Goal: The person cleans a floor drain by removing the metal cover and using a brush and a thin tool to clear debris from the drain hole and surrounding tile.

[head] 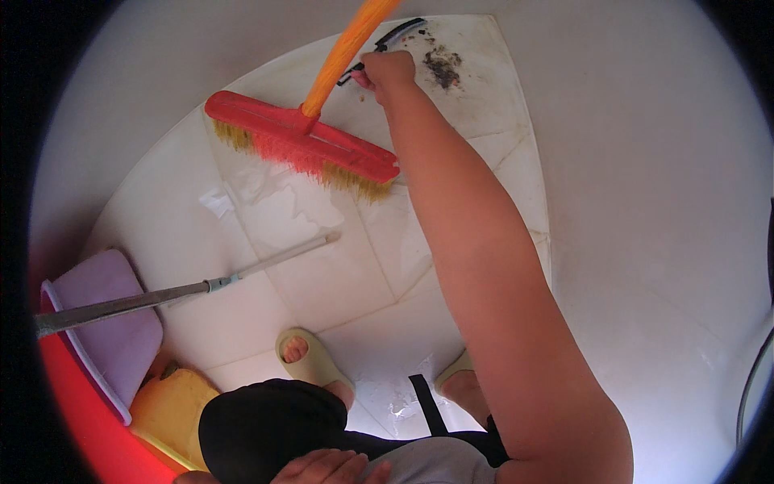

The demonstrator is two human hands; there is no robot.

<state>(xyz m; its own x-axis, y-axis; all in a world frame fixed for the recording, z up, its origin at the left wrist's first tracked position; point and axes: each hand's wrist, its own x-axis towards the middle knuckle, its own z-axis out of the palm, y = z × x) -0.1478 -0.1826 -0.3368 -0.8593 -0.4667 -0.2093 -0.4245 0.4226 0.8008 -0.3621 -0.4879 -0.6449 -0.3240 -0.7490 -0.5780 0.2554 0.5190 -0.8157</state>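
My right hand [387, 71] is shut on a black squeegee [400, 33], which lies low over the pale floor tiles near the far wall. To its right sits a small pile of dark, wet-looking debris [444, 68], with scattered bits about it. Left of this hand stands a broom with a red head [284, 130], yellow and red bristles and an orange handle [344, 54]; the handle's top is out of view. My left hand [335, 467] rests near my body at the bottom edge, partly cut off, its fingers somewhat spread; nothing shows in it.
A metal pole [133, 304] slants in from the left over a purple plastic container [109, 290]. Below are a yellow dustpan-like plastic piece [172, 411] and a red plastic surface [103, 411]. Walls enclose the wet tiled floor [326, 284]. A thin cable or hose [745, 381] runs at right.
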